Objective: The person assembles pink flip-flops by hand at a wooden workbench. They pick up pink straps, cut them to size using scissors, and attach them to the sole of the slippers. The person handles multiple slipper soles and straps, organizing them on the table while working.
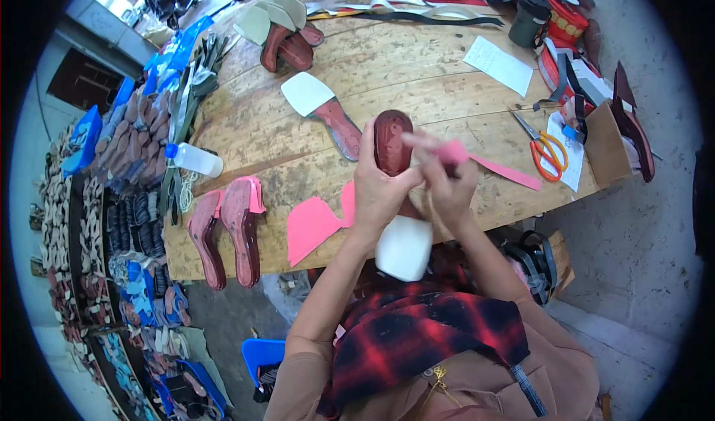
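Observation:
My left hand (378, 196) is wrapped round a dark red shoe last (393, 139), its rounded end pointing away from me. A white rounded piece (404, 248) covers the near end of that last. In my closed right hand (453, 189) is a pink strip (514, 171), its tail trailing right over the table. The right fingers are blurred close beside the last. Left of my hands lies a cut pink sheet (316, 231). Another last (339, 127) with a white piece (307, 93) on its end rests just beyond.
Two lasts with pink pieces (242, 231) overhang the wooden table's (417, 52) near left edge, by a white bottle (197, 160). Orange-handled scissors (549, 153) and paper (499, 65) lie right. More lasts (292, 49) sit at the far left; shelves of lasts (134, 227) stand beyond.

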A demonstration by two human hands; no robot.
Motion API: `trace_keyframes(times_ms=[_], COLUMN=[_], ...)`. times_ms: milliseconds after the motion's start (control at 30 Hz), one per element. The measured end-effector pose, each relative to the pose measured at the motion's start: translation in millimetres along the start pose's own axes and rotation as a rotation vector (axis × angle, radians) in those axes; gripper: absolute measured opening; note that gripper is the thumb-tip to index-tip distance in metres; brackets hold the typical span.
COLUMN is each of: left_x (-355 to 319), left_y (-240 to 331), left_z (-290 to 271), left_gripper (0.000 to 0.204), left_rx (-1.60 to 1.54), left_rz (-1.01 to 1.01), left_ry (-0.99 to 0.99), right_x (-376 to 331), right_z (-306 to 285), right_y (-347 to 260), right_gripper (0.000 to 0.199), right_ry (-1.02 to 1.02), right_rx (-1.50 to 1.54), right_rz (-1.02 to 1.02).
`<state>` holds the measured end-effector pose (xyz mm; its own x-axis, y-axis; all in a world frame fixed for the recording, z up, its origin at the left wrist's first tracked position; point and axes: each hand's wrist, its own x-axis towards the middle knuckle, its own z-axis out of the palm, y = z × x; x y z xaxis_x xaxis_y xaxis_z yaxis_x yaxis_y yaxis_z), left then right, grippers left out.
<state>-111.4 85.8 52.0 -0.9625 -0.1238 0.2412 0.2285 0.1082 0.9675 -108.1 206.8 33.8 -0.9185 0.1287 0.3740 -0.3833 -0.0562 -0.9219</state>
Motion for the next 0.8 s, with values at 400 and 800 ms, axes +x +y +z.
trace_keyframes(times_ms=[400, 800], left_x=[-8, -3], left_y=[-32, -54], left_z=[-1, 16], left_gripper=[0.028, 0.019], left_rx=[-0.563, -0.848], left_rz=[-0.389, -0.733], left_ry=[0.065, 0.329], right_x=[-50, -75], right_z=[-38, -27], right_y=[-16, -7], right_gripper=[0.022, 0.096], right_ry=[-0.257, -0.186], right_rx=[0.065, 0.192], right_rz=[0.26, 0.269])
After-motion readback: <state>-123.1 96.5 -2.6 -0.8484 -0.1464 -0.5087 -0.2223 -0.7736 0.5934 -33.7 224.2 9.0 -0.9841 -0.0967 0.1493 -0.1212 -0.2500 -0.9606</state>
